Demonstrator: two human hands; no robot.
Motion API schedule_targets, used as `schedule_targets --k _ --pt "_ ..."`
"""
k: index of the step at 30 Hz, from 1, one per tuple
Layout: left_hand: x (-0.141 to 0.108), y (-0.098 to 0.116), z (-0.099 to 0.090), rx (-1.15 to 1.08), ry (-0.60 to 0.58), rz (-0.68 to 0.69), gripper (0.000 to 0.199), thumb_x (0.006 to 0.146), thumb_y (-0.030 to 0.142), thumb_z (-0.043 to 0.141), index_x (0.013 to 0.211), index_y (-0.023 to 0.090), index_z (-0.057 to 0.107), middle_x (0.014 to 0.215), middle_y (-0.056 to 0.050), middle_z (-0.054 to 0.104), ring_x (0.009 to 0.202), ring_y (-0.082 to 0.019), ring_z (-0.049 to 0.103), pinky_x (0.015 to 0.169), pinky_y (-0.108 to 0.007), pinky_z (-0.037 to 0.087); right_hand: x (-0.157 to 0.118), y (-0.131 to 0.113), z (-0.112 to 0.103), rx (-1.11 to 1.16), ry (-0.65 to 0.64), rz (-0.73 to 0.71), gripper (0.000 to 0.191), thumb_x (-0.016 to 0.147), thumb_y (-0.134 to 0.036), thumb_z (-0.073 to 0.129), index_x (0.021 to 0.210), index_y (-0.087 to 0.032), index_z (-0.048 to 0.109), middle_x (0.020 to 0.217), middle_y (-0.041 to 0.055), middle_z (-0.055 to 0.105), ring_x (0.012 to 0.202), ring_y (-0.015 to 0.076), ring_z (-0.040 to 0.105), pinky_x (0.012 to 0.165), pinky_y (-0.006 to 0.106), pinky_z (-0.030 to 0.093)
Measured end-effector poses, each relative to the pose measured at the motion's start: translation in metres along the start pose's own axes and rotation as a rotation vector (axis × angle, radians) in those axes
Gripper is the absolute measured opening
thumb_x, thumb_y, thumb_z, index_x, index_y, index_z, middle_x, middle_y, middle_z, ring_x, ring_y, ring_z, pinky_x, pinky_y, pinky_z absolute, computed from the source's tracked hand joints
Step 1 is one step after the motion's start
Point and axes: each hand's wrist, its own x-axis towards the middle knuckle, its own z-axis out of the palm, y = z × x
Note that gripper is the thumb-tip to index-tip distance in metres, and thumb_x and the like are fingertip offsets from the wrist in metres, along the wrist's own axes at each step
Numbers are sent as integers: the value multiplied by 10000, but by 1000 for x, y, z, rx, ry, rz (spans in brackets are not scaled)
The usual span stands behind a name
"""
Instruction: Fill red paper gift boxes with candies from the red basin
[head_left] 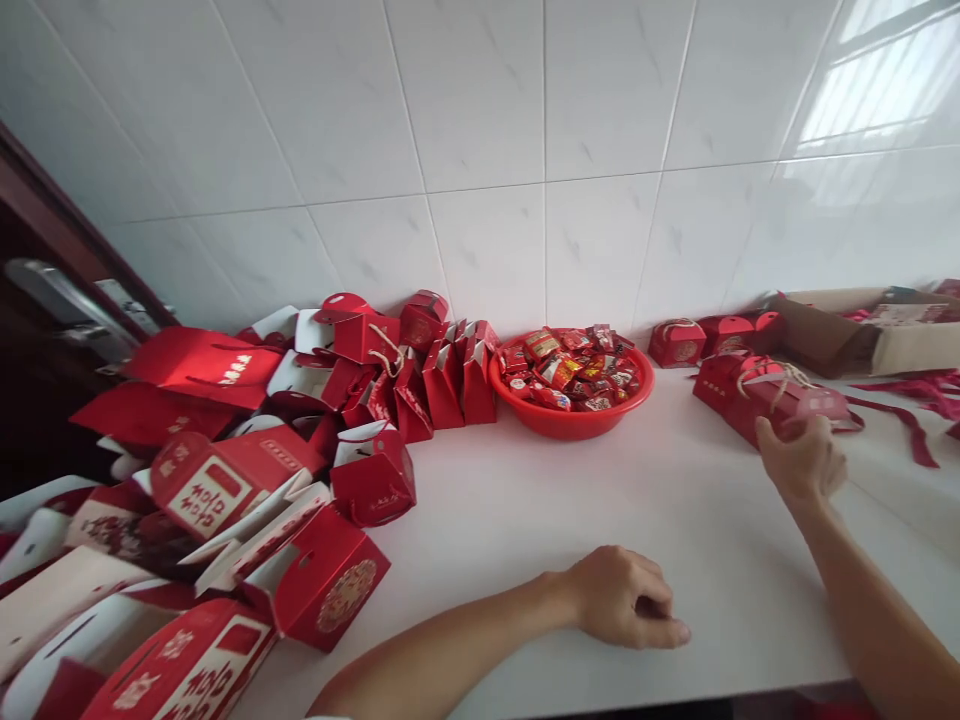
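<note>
My left hand (621, 600) rests on the white table (517, 540) near its front edge, fingers curled in and thumb stretched forward, with nothing seen in it. Over at the right, my right hand (806, 460) is closed on the near end of a red paper candy box (799, 398). Its fingertips are partly hidden behind the thumb and knuckles. Right beside that box stands another red candy box (716, 385) with a twine handle. A red plastic basin (574, 422) heaped with wrapped candies (562, 368) sits at the back middle, apart from both hands.
Open red gift boxes (232, 475) pile up along the left side. Several narrow red boxes (444, 385) stand upright left of the basin. Small closed boxes (677, 342) line the tiled wall. A cardboard box (900, 340) and red ribbons (904, 415) lie at the far right.
</note>
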Motion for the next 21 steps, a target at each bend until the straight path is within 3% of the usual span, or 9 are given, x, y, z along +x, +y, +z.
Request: schedule_targets --k 2,5,9,12,15,21 --pt "-1 3 -9 -23 -56 4 295 792 320 753 602 194 567 646 39 569 625 -93 535 663 -221 440 -12 -14 0 -3 -39 -57 234 732 -503 498 712 -299 385 744 122 577 816 402 610 752 561 433" --pt "-6 16 -36 8 -80 -2 285 823 397 726 635 211 618 725 18 670 714 -121 615 727 -234 473 -27 -28 9 74 -155 -293 189 721 -474 499 684 -299 438 680 92 596 710 350 627 689 497 466" --pt "-22 48 -91 139 78 -4 183 865 335 670 725 219 689 789 -12 714 786 -148 657 776 -243 483 -45 -33 30 95 -316 -567 260 772 -519 480 718 -267 516 638 54 607 511 228 570 533 367 449" --pt "-42 75 -135 248 216 -35 183 899 328 617 806 203 712 858 -35 724 814 -159 668 796 -256 491 -62 -34 44 110 -462 -777 285 866 -487 455 762 -245 564 645 40 636 471 172 554 506 306 438" --pt "-74 95 -171 428 380 -212 168 909 331 590 899 225 720 963 -28 723 890 -175 674 833 -273 489 -77 -38 52 117 -538 -934 300 927 -433 422 791 -237 604 688 54 680 523 171 600 528 291 451" --pt "-146 98 -217 797 604 -856 290 860 321 571 1104 236 703 1210 -71 688 1119 -289 638 974 -387 476 -89 -44 54 120 -553 -1053 301 957 -346 401 808 -226 634 710 69 698 540 179 616 542 297 456"
